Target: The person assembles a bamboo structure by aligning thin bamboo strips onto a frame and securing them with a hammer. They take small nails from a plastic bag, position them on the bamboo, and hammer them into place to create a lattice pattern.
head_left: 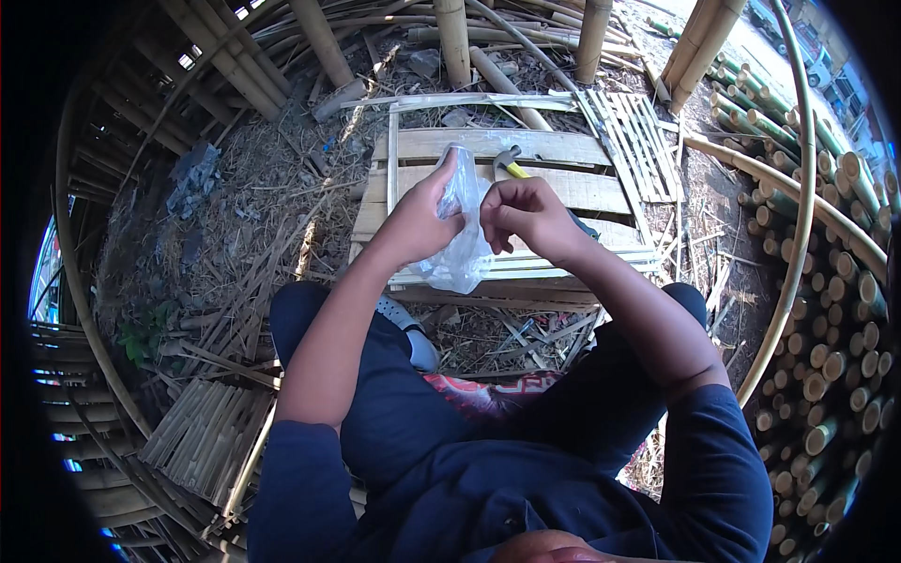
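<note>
A clear plastic bag (460, 251) hangs from my left hand (427, 212), whose fingers are closed round it with the thumb pointing away from me. Close beside the bag's right edge, my right hand (527, 218) is curled with thumb and fingertips together. Whatever those fingertips hold, if anything, is too small to make out. Just beyond my right hand lies a claw hammer (510, 162) with a yellow grip, partly hidden by the hand. Both hands are above a low wooden slat platform (554, 147).
A panel of thin bamboo strips (638, 141) lies on the platform's right side. Cut bamboo poles (826, 347) are stacked at the right. A bundle of split bamboo (202, 441) sits at the lower left. Upright bamboo posts (452, 42) stand at the back. Shavings litter the ground.
</note>
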### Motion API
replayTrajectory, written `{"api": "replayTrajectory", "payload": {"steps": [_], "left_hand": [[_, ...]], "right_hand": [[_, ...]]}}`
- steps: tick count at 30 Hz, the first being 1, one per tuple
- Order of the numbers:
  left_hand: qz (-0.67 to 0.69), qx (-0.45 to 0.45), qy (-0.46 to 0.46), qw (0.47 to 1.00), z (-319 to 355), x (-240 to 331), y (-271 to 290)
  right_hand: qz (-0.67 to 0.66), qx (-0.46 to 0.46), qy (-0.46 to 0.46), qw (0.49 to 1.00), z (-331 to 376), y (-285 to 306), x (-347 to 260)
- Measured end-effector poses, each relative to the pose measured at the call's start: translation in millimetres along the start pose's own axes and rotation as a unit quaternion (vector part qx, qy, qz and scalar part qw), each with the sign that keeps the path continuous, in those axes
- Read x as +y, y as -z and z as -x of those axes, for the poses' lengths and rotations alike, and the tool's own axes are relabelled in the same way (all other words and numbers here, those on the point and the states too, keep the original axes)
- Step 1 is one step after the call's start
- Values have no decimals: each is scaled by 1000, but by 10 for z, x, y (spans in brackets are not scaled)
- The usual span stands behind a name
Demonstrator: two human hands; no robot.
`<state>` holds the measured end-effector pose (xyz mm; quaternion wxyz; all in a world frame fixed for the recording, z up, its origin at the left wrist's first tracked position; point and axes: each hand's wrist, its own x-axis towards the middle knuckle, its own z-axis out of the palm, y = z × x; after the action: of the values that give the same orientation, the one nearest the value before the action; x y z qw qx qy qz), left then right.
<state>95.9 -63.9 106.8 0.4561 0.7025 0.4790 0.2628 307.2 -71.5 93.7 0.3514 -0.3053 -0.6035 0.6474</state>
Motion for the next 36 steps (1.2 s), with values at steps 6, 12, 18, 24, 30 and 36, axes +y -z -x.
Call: {"api": "replayTrajectory", "payload": {"steps": [6,12,18,24,30,36], "left_hand": [[-53,52,27,997,-66,35,-10],[49,-16,5,999,-24,68,-10],[-2,-49,13,999,10,76,-70],[144,-88,-34,985,25,166,-111],[276,-71,27,958,157,396,146],[181,-114,88,973,152,132,253]], "right_hand": [[-175,30,-8,984,-95,-130,332],[404,212,35,889,-209,42,627],[30,128,-243,961,-263,15,24],[0,184,1,983,-474,7,722],[676,245,29,695,-401,231,598],[775,205,-69,593,-249,218,683]]}}
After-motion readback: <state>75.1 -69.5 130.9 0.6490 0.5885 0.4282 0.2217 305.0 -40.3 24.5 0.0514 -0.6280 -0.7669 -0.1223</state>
